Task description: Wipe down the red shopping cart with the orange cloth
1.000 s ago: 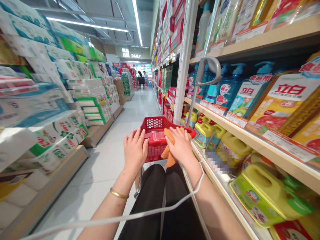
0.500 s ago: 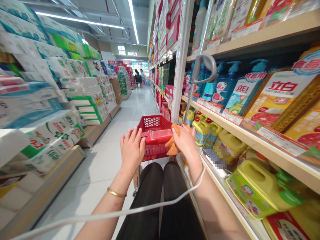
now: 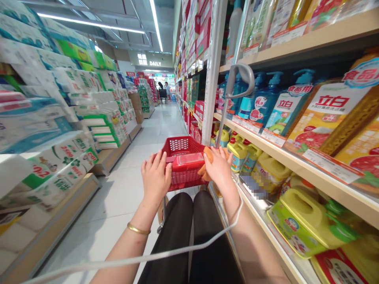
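Note:
In the head view, a red plastic shopping basket [image 3: 186, 179] with mesh sides stands in front of my knees. My left hand [image 3: 155, 173] rests on its near left corner, fingers stretched out and slightly apart, thumb against the side. At the near right corner, my right hand [image 3: 218, 165] holds an orange cloth [image 3: 208, 154] against the rim. The palm hides much of the cloth. A white cable [image 3: 166, 254] crosses in front of my legs and runs up to my right wrist.
Close on the right, a shelf [image 3: 296, 157] holds dish soap bottles [image 3: 282, 112] and yellow jugs [image 3: 291, 225]. A grey pull handle [image 3: 241, 81] rises beside it. Paper packs [image 3: 65, 156] are stacked left. The aisle floor [image 3: 160, 126] runs toward people [image 3: 166, 88] far off.
My right hand has shifted slightly along the basket rim. More of the orange cloth now shows beyond its fingers, and less hangs below on the left. My left hand stays in place.

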Demonstrator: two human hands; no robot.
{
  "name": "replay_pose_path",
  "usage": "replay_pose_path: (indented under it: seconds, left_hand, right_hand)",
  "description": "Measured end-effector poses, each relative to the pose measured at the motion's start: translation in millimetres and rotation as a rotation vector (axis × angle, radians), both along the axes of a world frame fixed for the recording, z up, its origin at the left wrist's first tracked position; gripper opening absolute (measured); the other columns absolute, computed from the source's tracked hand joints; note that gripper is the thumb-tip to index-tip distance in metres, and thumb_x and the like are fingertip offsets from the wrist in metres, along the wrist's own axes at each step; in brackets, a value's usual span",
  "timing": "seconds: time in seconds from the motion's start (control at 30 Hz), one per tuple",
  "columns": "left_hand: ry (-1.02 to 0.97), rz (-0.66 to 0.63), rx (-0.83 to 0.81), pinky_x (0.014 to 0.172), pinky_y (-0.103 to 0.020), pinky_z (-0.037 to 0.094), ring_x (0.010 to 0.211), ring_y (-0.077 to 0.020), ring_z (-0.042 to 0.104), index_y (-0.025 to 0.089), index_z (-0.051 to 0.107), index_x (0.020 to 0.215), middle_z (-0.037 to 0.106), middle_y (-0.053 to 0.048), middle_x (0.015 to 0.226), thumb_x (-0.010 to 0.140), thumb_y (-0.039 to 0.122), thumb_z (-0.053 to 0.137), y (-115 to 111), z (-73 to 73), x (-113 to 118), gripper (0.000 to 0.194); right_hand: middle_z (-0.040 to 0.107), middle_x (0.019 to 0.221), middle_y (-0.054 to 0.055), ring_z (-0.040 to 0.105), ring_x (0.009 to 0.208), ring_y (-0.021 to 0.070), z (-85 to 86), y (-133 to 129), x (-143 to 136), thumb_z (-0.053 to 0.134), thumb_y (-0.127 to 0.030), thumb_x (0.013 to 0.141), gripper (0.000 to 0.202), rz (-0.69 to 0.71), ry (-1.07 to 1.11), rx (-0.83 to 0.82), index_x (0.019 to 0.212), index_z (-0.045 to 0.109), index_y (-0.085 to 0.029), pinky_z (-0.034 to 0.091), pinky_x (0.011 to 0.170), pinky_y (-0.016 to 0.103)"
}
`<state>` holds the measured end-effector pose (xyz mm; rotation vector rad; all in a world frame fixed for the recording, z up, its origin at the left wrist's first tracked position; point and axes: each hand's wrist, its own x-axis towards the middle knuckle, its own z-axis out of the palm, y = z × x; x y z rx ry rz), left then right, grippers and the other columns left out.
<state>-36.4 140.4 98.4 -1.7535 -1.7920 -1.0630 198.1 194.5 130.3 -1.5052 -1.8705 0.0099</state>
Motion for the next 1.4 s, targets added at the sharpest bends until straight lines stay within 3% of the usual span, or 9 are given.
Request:
replay_pose_path:
  seconds: [0.17, 0.23, 0.4, 0.63, 0.83, 1.07, 1.27, 1.33, 1.4]
  left_hand:
    - [0.013, 0.007, -0.001, 0.126, -0.062, 0.03, 0.152, -0.0382, 0.046, 0.02, 0.054, 0.158, 0.05, -0.012, 0.165, 0.11, 0.04, 0.038, -1, 0.1, -1, 0.055]
    - [0.019, 0.0, -0.002, 0.126, -0.062, 0.029, 0.152, -0.0378, 0.045, 0.02, 0.053, 0.159, 0.05, -0.011, 0.166, 0.109, 0.039, 0.039, -1, 0.0, -1, 0.055]
    - [0.016, 0.0, 0.007, 0.127, -0.061, 0.029, 0.152, -0.0364, 0.046, 0.022, 0.054, 0.158, 0.052, -0.01, 0.165, 0.109, 0.039, 0.039, 0, -0.2, -1, 0.054]
    - [0.018, -0.007, 0.005, 0.13, -0.063, 0.025, 0.155, -0.0372, 0.042, 0.02, 0.054, 0.158, 0.051, -0.009, 0.165, 0.11, 0.038, 0.037, 0, -1.6, -2, 0.054]
    - [0.011, -0.032, 0.002, 0.132, -0.067, 0.02, 0.163, -0.0373, 0.029, 0.02, 0.052, 0.16, 0.046, -0.009, 0.168, 0.109, 0.036, 0.04, -1, -0.4, -3, 0.055]
    - [0.024, -0.021, 0.013, 0.132, -0.065, 0.021, 0.163, -0.0377, 0.029, 0.017, 0.053, 0.159, 0.046, -0.011, 0.169, 0.11, 0.037, 0.039, -1, -0.7, -2, 0.054]
    - [0.022, -0.026, 0.001, 0.131, -0.066, 0.022, 0.162, -0.0379, 0.031, 0.019, 0.052, 0.159, 0.045, -0.01, 0.169, 0.109, 0.037, 0.04, -2, 0.0, -2, 0.054]
    - [0.011, -0.021, 0.005, 0.132, -0.067, 0.022, 0.162, -0.0378, 0.031, 0.019, 0.053, 0.159, 0.046, -0.01, 0.168, 0.109, 0.037, 0.04, -2, 0.2, -1, 0.054]
    - [0.011, -0.014, 0.008, 0.132, -0.066, 0.021, 0.162, -0.0379, 0.032, 0.018, 0.054, 0.158, 0.046, -0.01, 0.168, 0.11, 0.037, 0.039, -2, 0.3, -1, 0.054]
  right_hand:
    - [0.046, 0.169, 0.002, 0.031, 0.163, 0.0303, -6.2, -28, -31, 0.052, -0.05, 0.108, 0.052, 0.395, -0.172, 0.129, 0.156, 0.057, -0.03, 0.001, 0.136, 0.062]
    - [0.049, 0.167, 0.003, 0.034, 0.162, 0.0306, -5.8, -25, -28, 0.049, -0.05, 0.11, 0.051, 0.336, -0.137, 0.105, 0.156, 0.057, -0.031, 0.0, 0.135, 0.064]
    - [0.057, 0.161, 0.009, 0.035, 0.16, 0.0383, -1.2, 4, -5, 0.037, -0.046, 0.113, 0.05, -0.08, 0.018, 0.001, 0.149, 0.064, -0.026, -0.003, 0.129, 0.076]
    - [0.053, 0.164, 0.004, 0.038, 0.159, 0.0316, -1.9, -22, -43, 0.051, -0.049, 0.108, 0.05, 0.365, -0.13, 0.124, 0.151, 0.063, -0.026, 0.009, 0.137, 0.06]
    - [0.066, 0.151, 0.01, 0.045, 0.155, 0.0362, 3.3, 9, -15, 0.04, -0.046, 0.112, 0.049, -0.007, 0.005, -0.008, 0.144, 0.069, -0.023, 0.003, 0.132, 0.071]
    - [0.056, 0.162, 0.005, 0.04, 0.158, 0.032, -3.6, -19, -39, 0.052, -0.047, 0.108, 0.049, 0.329, -0.137, 0.143, 0.15, 0.064, -0.025, 0.008, 0.136, 0.061]
    - [0.068, 0.149, 0.012, 0.049, 0.151, 0.0401, 0.4, -1, -20, 0.044, -0.044, 0.111, 0.046, -0.037, -0.028, 0.055, 0.142, 0.07, -0.022, 0.001, 0.129, 0.076]
    - [0.067, 0.15, 0.012, 0.046, 0.154, 0.0399, 0.0, -4, -26, 0.045, -0.043, 0.111, 0.046, -0.016, -0.037, 0.072, 0.143, 0.069, -0.021, -0.001, 0.129, 0.076]
    - [0.061, 0.157, 0.01, 0.041, 0.157, 0.0363, -2.3, -15, -40, 0.05, -0.045, 0.109, 0.047, 0.144, -0.083, 0.12, 0.148, 0.065, -0.023, -0.001, 0.132, 0.071]
